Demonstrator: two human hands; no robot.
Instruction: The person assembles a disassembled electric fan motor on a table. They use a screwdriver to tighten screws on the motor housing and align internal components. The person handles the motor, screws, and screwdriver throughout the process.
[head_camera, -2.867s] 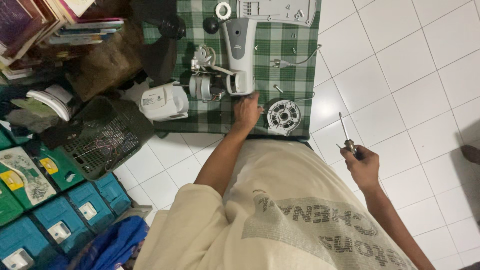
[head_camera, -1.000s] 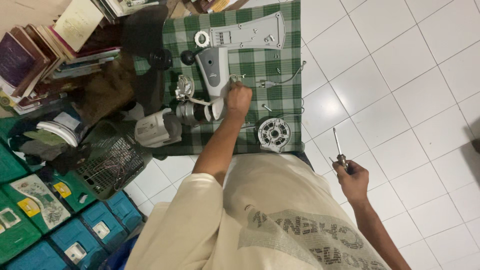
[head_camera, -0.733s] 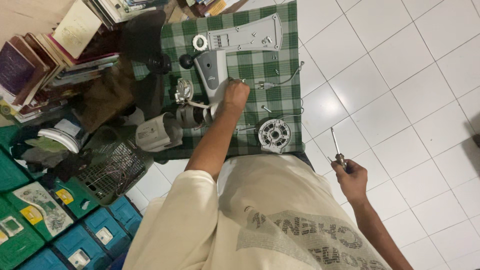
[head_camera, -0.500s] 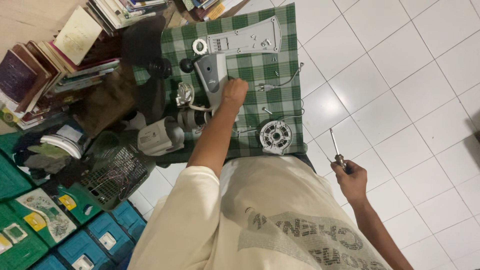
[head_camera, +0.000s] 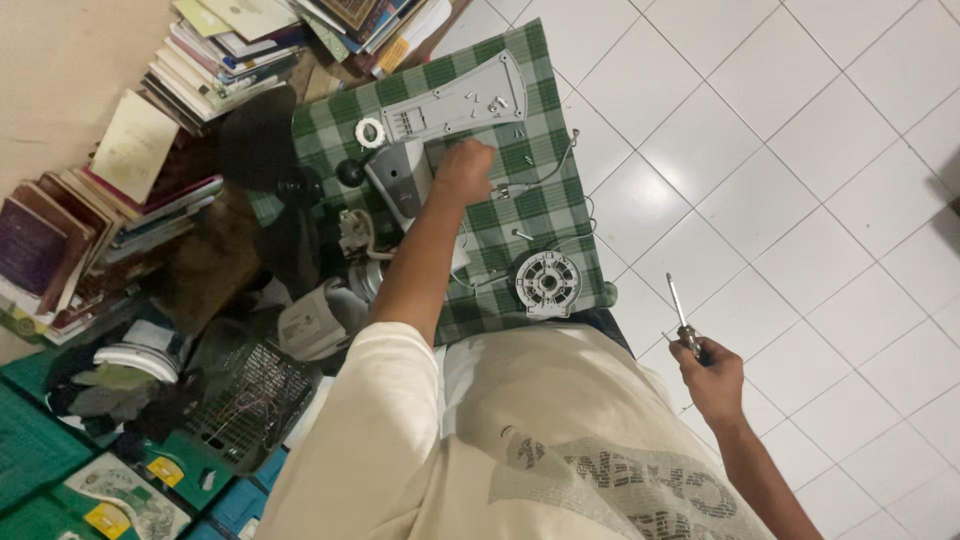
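My left hand (head_camera: 465, 165) reaches out over a green checked cloth (head_camera: 545, 205) on the floor. Its fingers are curled shut beside a grey plastic housing (head_camera: 398, 180); whether anything small is inside them is hidden. Just beyond it lies a flat grey panel (head_camera: 455, 100) with loose screws on it. A round grey motor part (head_camera: 548, 283) sits on the cloth's near edge. My right hand (head_camera: 712, 375) is held out over the white tiles, gripping a screwdriver (head_camera: 682, 318) with its shaft pointing away from me.
Stacks of books (head_camera: 190, 80) line the far left. A dark wire grille (head_camera: 245, 395), a white casing (head_camera: 310, 322) and green and blue boxes (head_camera: 50, 470) crowd the near left. A white ring (head_camera: 370, 131) and black knob (head_camera: 350, 172) lie on the cloth.
My left hand has moved from beside the round motor part up the cloth to the grey housing. The view has shifted. My right hand still holds the screwdriver.
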